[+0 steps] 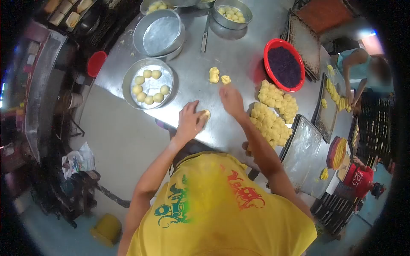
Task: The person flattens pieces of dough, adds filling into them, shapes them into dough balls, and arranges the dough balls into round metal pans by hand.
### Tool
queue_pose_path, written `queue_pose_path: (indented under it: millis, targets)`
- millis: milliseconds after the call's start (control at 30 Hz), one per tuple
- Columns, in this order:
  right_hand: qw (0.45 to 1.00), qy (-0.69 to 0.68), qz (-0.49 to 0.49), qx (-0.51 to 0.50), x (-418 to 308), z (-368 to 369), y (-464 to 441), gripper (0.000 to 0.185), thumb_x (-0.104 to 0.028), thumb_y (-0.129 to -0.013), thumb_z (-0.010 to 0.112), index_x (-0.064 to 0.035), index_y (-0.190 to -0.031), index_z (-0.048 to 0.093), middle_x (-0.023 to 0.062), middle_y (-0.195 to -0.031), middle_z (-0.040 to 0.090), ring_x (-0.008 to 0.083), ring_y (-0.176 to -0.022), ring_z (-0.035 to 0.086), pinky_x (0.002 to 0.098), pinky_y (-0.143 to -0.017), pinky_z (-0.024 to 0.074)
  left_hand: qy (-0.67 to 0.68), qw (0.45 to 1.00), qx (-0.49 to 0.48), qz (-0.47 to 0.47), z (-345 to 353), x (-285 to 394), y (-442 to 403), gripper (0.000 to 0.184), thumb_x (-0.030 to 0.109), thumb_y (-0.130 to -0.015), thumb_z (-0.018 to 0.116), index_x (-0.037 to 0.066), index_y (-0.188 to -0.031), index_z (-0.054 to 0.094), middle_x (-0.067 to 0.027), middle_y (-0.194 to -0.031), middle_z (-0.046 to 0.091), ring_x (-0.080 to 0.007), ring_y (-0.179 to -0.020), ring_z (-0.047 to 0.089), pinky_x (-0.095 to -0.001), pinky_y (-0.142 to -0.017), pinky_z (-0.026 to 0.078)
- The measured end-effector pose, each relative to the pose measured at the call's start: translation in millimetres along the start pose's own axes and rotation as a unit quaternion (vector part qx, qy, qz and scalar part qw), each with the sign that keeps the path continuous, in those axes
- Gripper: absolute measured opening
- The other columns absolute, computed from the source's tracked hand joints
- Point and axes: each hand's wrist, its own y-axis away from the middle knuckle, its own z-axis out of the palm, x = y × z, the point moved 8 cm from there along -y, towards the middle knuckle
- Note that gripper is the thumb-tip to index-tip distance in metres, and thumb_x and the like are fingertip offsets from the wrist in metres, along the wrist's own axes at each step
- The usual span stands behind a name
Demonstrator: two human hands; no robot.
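Near the table's front edge, my left hand [190,123] curls around a small flattened dough piece [206,114], which shows between thumb and fingers. My right hand [232,100] is closed, knuckles up and slightly blurred; what its fingers hold, if anything, is hidden. Just beyond its fingertips lies a small yellow dough lump [226,80], and a larger dough lump [214,75] sits to the left of that. Left of my hands, a round metal pan [127,87] holds several smooth dough balls [147,74] along its inside. Many dough pieces [273,121] are heaped right of my right arm.
A red basin [266,53] of dark purple filling [282,66] stands at the right. Stacked round pans [159,36], a knife [204,40] and a pan of dough balls [232,15] lie farther back. Baking trays [301,143] line the right side, where a co-worker [356,64] handles yellow pieces.
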Motion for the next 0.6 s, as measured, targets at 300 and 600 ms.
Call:
queue_pose_path:
  millis: [300, 600]
  targets:
    - [0.964, -0.259, -0.031, -0.039, -10.4, 17.9, 5.5, 0.021, -0.019, -0.092, 0.069, -0.0078, -0.110, 0.068, 0.0170, -0.095, 0.071, 0.0335, -0.086, 0.070, 0.0447, -0.076, 0.0532, 0.428, 0.877, 0.004, -0.217, 25.1, -7.4, -33.5, 0.031, 0.018, -0.103, 0.063, -0.002, -0.126, 0.065, -0.0105, -0.104, 0.068, -0.0175, -0.092, 0.065, -0.0297, -0.083, 0.053]
    - [0.959, -0.229, 0.063, 0.156, 88.0, -141.1, -26.1, 0.016, -0.016, -0.094, 0.063, -0.0021, -0.096, 0.072, 0.0111, -0.082, 0.070, 0.0198, -0.075, 0.065, 0.0369, -0.071, 0.0526, 0.551, 0.763, -0.043, -0.336, 7.3, 11.7, -61.7, 0.031, 0.024, -0.102, 0.067, -0.003, -0.117, 0.068, -0.0067, -0.097, 0.071, -0.0115, -0.082, 0.065, -0.0249, -0.075, 0.053]
